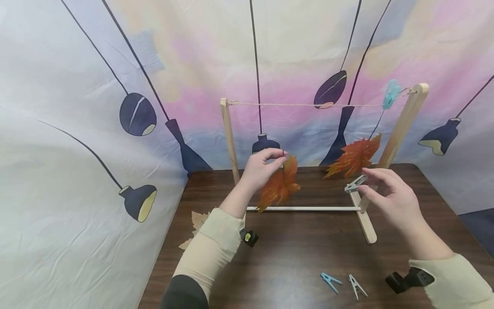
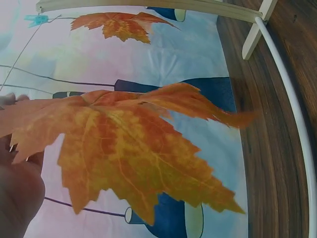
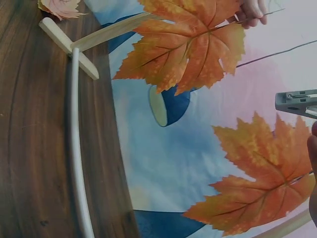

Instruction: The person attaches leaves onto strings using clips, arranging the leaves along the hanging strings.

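Note:
My left hand (image 1: 265, 169) pinches the thin stem of an orange artificial maple leaf (image 1: 278, 185), which hangs below the fingers. The same leaf (image 2: 133, 144) fills the left wrist view, partly covering that hand. My right hand (image 1: 393, 198) holds a grey clothespin (image 1: 355, 183) between thumb and fingers, off the table; its tip (image 3: 292, 102) shows in the right wrist view. A second orange maple leaf (image 1: 356, 156) hangs by its stem from a light-blue clothespin (image 1: 391, 94), clipped on the string (image 1: 293, 104) near the right post.
A wooden frame with a right post (image 1: 405, 116), left post (image 1: 229, 137) and white bottom rod (image 1: 305, 209) stands on the brown table (image 1: 285, 262). A blue clothespin (image 1: 330, 282) and a whitish clothespin (image 1: 357, 286) lie in front. A pale leaf (image 1: 198, 221) lies behind my left forearm.

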Motion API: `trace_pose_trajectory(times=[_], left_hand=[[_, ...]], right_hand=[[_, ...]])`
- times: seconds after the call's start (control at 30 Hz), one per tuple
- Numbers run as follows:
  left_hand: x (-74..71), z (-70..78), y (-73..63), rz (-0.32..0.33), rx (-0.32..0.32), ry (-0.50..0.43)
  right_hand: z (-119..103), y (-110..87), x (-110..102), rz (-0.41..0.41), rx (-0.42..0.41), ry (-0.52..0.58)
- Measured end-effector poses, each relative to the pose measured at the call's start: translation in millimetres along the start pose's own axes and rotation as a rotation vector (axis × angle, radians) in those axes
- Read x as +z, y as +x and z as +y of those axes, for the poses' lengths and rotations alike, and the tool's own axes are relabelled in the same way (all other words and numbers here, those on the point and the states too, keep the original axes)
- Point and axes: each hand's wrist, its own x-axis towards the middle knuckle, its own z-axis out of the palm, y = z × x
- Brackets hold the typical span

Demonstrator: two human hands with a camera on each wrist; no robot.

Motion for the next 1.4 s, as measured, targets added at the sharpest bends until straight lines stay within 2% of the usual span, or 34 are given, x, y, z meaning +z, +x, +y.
trace_pose_trajectory(times=[0.1,0.27,0.43,0.57,0.77,0.9,1.13,1.4], left_hand=[[0.9,1.0,2.4,0.038,0.008,0.01],[4.6,0.1,6.2,0.047,-0.001,-0.005],[8.1,1.0,10.5,0.051,-0.029,-0.007],[7.8,3.8,15.0,0.055,-0.036,0.029],[7.4,10.9,22.3,0.024,0.008,0.038],[8.6,15.0,26.6,0.013,0.006,0.038],[8.6,22.1,35.7,-0.036,0.026,0.1],[16.5,25.2,42.1,-0.086,0.009,0.071]], right_hand=[[-2.1,5.9,-3.8,-0.006,0.004,-0.029],[-5.0,14.5,-10.8,0.007,-0.001,-0.053],[-7.5,21.3,-15.7,0.043,-0.019,0.007],[-10.8,27.8,-17.0,0.078,-0.025,0.065],[-17.4,40.7,-21.9,0.109,-0.019,0.121],[-23.3,52.5,-23.5,0.132,-0.018,0.16],[-39.7,79.6,-23.9,0.17,-0.015,0.192],[-52.0,98.4,-22.8,0.155,-0.011,0.215]])
